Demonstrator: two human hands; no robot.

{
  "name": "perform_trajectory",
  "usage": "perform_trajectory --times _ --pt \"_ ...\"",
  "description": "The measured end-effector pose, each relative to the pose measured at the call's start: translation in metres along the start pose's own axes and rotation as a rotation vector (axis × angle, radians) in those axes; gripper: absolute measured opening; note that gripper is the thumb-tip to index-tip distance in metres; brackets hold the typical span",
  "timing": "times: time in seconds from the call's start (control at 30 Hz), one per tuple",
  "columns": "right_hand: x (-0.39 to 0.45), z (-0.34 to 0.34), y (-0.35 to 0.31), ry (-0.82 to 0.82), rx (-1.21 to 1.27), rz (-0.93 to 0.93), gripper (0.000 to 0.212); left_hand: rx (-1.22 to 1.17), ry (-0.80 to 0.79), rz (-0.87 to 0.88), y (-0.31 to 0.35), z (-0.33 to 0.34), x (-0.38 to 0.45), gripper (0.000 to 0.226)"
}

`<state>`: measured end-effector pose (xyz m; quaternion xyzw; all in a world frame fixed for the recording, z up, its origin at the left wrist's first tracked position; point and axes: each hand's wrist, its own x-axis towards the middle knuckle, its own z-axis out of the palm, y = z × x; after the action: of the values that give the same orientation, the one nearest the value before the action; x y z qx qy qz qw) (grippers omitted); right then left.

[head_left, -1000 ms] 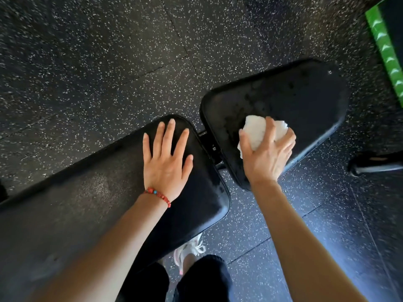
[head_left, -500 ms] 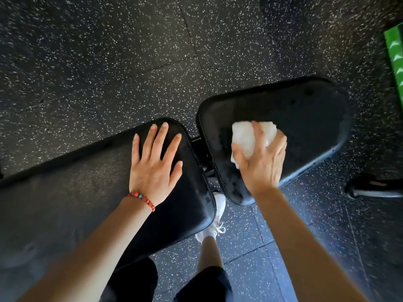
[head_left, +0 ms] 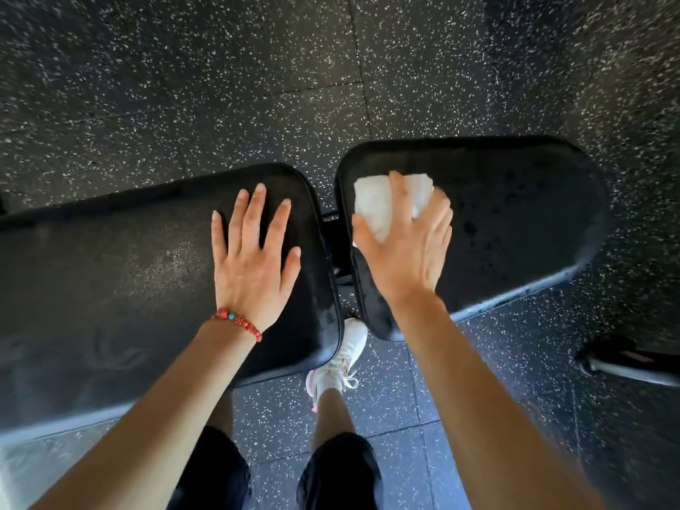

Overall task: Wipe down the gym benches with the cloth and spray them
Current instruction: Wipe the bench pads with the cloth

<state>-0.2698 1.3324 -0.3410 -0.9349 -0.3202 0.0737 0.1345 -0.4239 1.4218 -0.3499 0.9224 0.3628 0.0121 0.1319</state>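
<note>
Head view, looking straight down: two black padded sections of a gym bench lie end to end, with a narrow gap and a dark metal joint between them. The left hand (head_left: 254, 263) lies flat on the long pad (head_left: 110, 288), palm down near its rounded end, fingers (head_left: 254, 207) straight and spread, holding nothing. A red bead bracelet (head_left: 237, 322) with one blue bead circles that wrist. The right hand (head_left: 408, 248) presses a white cloth (head_left: 375, 207) onto the short pad (head_left: 515, 222), close to the end that faces the gap. Its fingers are spread over the bunched cloth, bent slightly on top of it; part of the cloth shows beyond the fingertips and beside the thumb. The short pad carries dark damp-looking specks to the right of the cloth. Under the gap a white sneaker (head_left: 346, 358) stands on the speckled black rubber floor (head_left: 184, 86), with dark shorts at the bottom edge. A black bar-like part lies at the right edge, too blurred to identify.
</note>
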Motion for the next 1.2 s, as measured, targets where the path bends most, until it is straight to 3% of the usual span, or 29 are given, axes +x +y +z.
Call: perform_trajectory --times 0.23,0.53,0.83,1.07,1.2 --pt "-0.094 -0.01 0.04 -0.053 -0.08 -0.032 0.062 -0.026 -0.023 -0.043 0.007 -0.001 -0.004 0.053" --pt "0.027 0.001 -0.001 0.042 0.053 0.029 0.063 -0.069 0.015 -0.012 0.04 0.006 -0.002 0.053" --pt "-0.047 -0.035 0.085 -0.025 -0.028 0.067 0.068 -0.121 -0.046 0.105 0.089 0.013 0.018 0.054" --pt "0.046 -0.026 0.075 0.064 0.014 0.144 0.068 -0.113 -0.075 0.128 0.113 0.028 0.029 0.055" --pt "0.037 -0.025 0.087 0.075 -0.014 0.089 0.063 -0.088 -0.068 0.14 0.11 0.031 0.028 0.055"
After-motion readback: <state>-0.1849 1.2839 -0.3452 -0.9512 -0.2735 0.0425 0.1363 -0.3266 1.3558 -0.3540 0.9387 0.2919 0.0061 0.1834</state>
